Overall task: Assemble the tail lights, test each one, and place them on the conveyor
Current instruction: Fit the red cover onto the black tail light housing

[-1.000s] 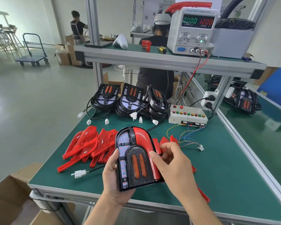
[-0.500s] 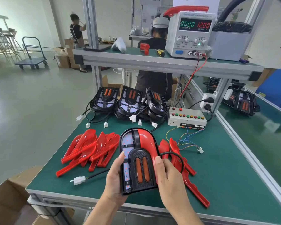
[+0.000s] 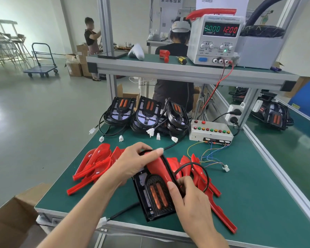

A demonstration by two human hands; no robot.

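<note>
While both hands grip it, tail light (image 3: 157, 187) points rounded end away.

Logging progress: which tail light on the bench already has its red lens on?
The tail light held in both hands, at the near edge. A red lens covers its right side; the three black housings at the back show none.

Blue trolley (image 3: 41, 68), cardboard boxes (image 3: 75, 63) on floor
</note>
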